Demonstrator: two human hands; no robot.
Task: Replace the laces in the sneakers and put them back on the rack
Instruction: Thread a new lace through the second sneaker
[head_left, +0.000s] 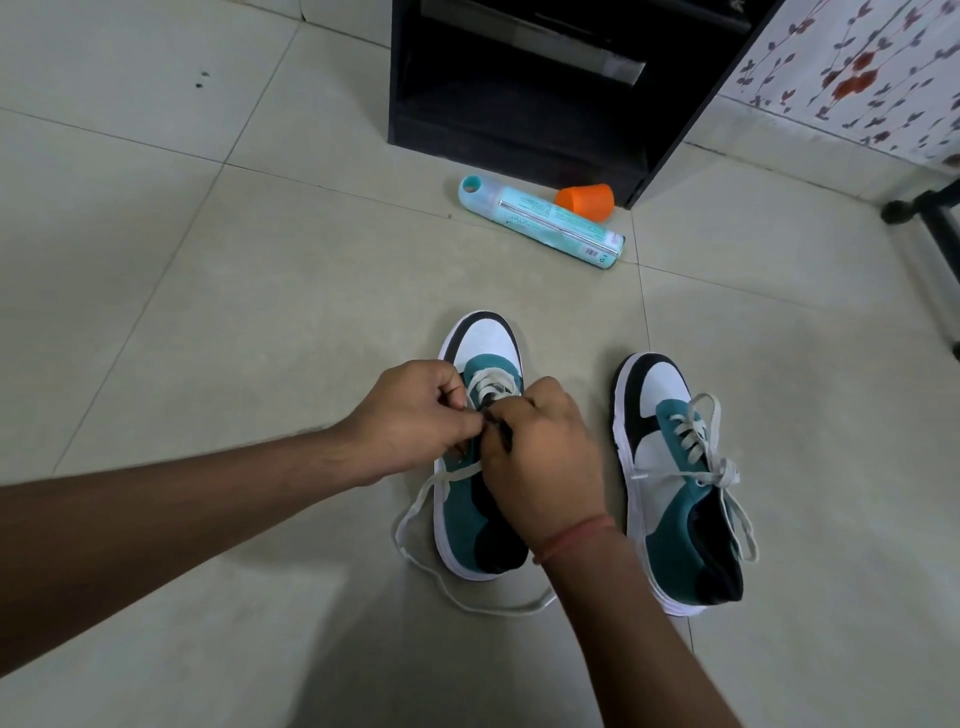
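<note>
Two white, teal and black sneakers stand on the tiled floor, toes pointing away from me. Over the left sneaker (480, 343) my left hand (415, 415) and my right hand (540, 457) meet, both pinching its white lace (415, 519) near the middle eyelets. A long loose end of that lace trails on the floor around the heel. The right sneaker (670, 467) stands apart to the right, its white lace tied in a bow. My hands hide most of the left sneaker's tongue.
A teal spray can (540, 221) lies on its side beyond the shoes, with an orange cap (586, 200) beside it. Behind them stands a black open cabinet (519, 130). A floral cloth (857, 73) and a black stand leg (930, 218) are at the right.
</note>
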